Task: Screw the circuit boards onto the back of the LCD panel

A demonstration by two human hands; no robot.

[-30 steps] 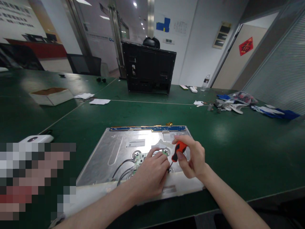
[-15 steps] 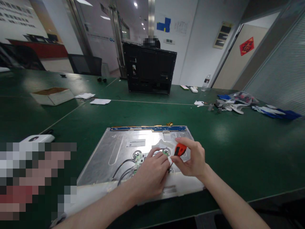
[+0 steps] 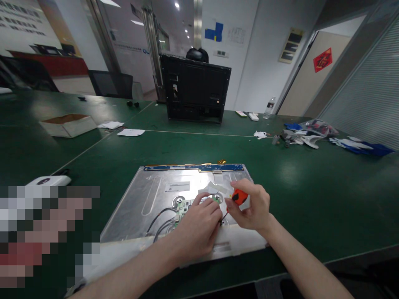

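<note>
Lower centre of the frame: the right hand (image 3: 254, 209) pinches the orange screwdriver (image 3: 238, 197) in curled fingers, tip down on the metal panel (image 3: 149, 199). The left hand (image 3: 198, 226) rests just beside it, fingers pressed on the small green circuit board (image 3: 183, 206), on the green desk (image 3: 311, 195).

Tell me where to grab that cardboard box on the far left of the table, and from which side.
Take the cardboard box by its two long side walls, coming straight down from above. It sits flat with its top open, and is low and wide, so the walls offer firm edges. Papers lie to its right, so a sideways approach from there looks more awkward.
</note>
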